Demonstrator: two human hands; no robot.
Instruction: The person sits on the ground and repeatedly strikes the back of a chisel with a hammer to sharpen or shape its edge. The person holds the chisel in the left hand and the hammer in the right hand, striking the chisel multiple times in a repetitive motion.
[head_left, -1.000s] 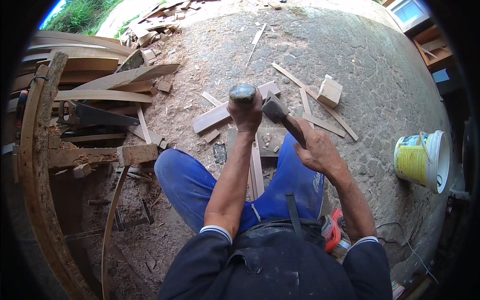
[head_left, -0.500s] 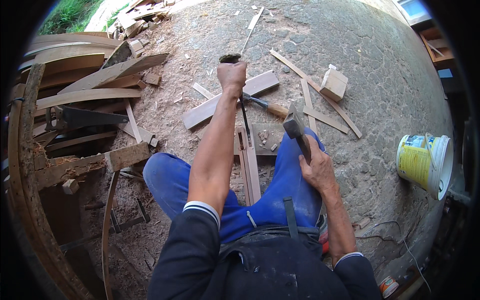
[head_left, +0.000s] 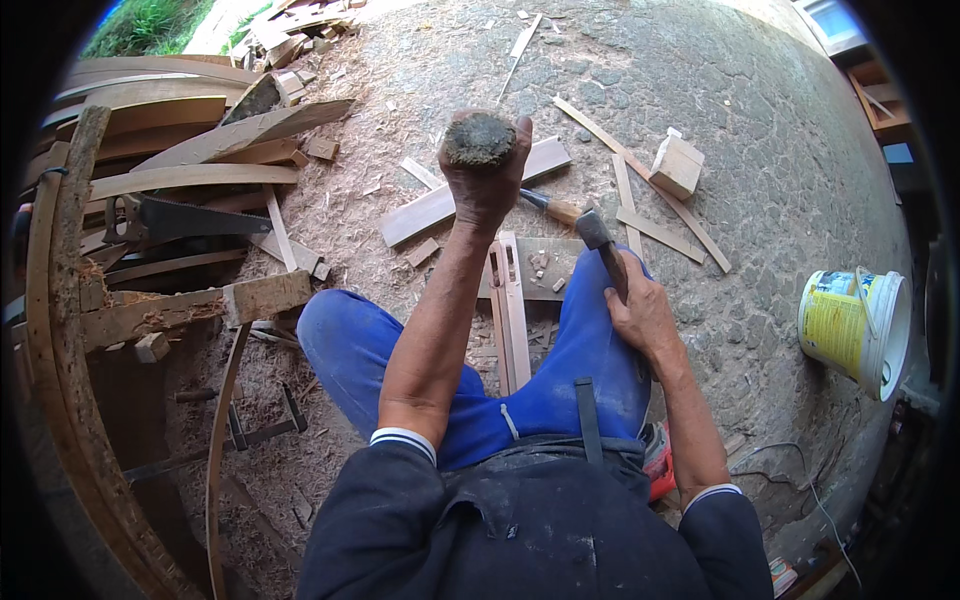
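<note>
My left hand is closed around a chisel; its frayed wooden butt faces up, and the hand hides its blade. Below it, between my legs, lies a slotted wooden piece with a narrow slot near its far end. My right hand grips the handle of a hammer over my right thigh, the head tilted up and apart from the chisel. Beyond the hammer head a second chisel with a pale wooden handle rests near a planed board.
Curved timbers and a handsaw crowd the left side, by a rough wooden frame. Thin strips and a wood block lie ahead to the right. A white and yellow bucket lies tipped at far right.
My left hand has lifted the chisel out of the slot and tilted its butt upward. The hammer stays in my right hand, almost unmoved. The whole view has shifted slightly.
</note>
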